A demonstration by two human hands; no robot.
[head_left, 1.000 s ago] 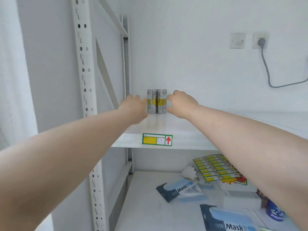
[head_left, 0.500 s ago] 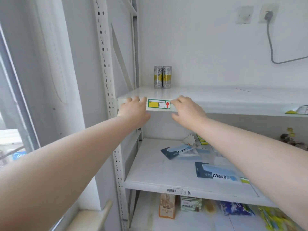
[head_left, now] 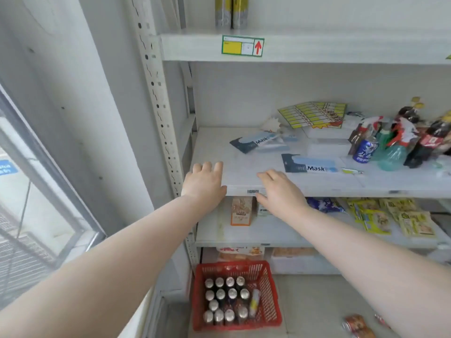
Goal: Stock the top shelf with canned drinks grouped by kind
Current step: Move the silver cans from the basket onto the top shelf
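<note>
- Two slim silver-and-yellow cans (head_left: pixel 231 12) stand upright, side by side and touching, on the top shelf (head_left: pixel 317 47) at the upper centre of the frame; their tops are cut off by the frame edge.
- A green-bordered shelf label (head_left: pixel 242 45) with a yellow patch and a red up arrow sits on the shelf's front edge, just below the cans.
- At the bottom centre, a red basket (head_left: pixel 273 311) rests on the floor, holding many upright cans (head_left: pixel 225 298) seen from above, plus one light can lying on its side at the right.
- The left hand (head_left: pixel 205 182) is in mid-frame, fingers spread flat and holding nothing, over the front left corner of the middle shelf (head_left: pixel 317 189).
- The right hand (head_left: pixel 280 191) is just beside it, also loose and empty, over that shelf's front edge near a barcode sticker (head_left: pixel 252 191).
- On the middle shelf lie two mask packets (head_left: pixel 310 164); further right stand a blue can (head_left: pixel 364 151) and dark bottles (head_left: pixel 424 142).
</note>
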